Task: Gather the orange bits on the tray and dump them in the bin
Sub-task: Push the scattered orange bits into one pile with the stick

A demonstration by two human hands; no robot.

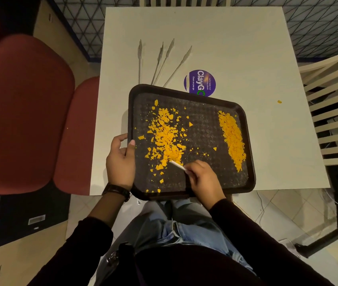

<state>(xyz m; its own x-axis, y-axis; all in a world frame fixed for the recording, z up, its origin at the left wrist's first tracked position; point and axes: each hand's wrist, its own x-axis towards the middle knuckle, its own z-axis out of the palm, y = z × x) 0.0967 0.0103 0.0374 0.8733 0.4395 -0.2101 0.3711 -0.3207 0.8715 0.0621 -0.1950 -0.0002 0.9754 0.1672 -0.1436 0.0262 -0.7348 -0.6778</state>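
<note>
Dark tray (251, 153) is being gripped at its left rim by the left hand (120, 159), thumb lying over the edge. A thin white stick (177, 165) is being pinched by the right hand (203, 176), its tip touching the near end of the scattered orange bits (167, 135), which are lying between both hands. A denser orange pile (233, 139) is lying along the tray's right side. One stray bit (279, 101) is lying on the white table (225, 48).
</note>
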